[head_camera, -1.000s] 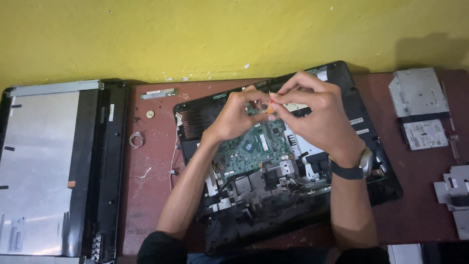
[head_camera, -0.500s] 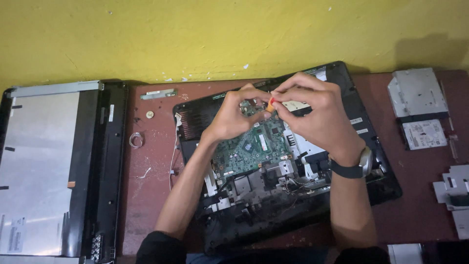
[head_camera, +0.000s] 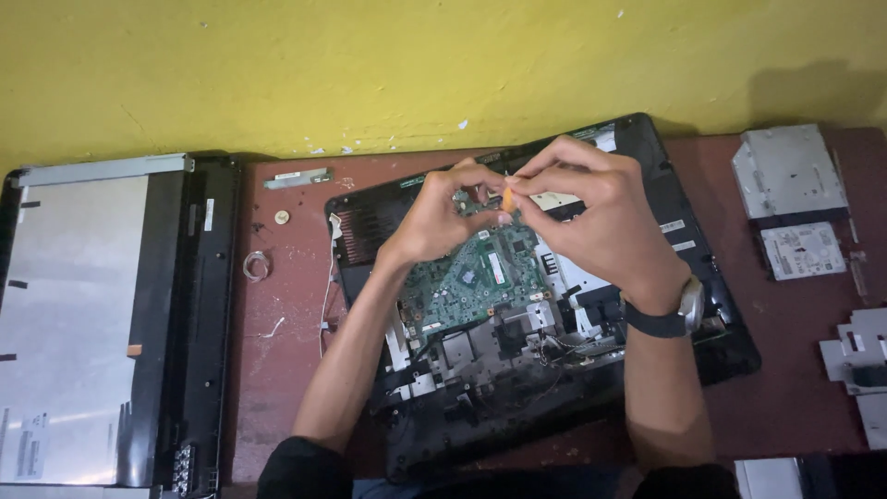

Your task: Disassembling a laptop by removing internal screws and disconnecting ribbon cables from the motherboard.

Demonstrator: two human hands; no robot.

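Laptop base: we see an opened black laptop chassis (head_camera: 684,305) lying at a slant on the reddish-brown table (head_camera: 286,370), its cover off and its insides bare
Board: a green circuit board (head_camera: 471,282) fills the middle of the chassis, with a dark square chip at its centre and grey metal brackets and loose wires below it
Left hand: our left hand (head_camera: 434,217) is curled over the far edge of the board, fingertips pinched together against the right hand's
Right hand: our right hand (head_camera: 601,222), with a dark wristwatch (head_camera: 670,314), has its fingers closed on a small orange piece (head_camera: 507,197); we cannot tell what it is
Surroundings: a detached screen panel (head_camera: 74,323) lies at the left; a grey optical drive (head_camera: 790,171) and a silver hard drive (head_camera: 802,249) lie at the right; the wall (head_camera: 370,65) is yellow
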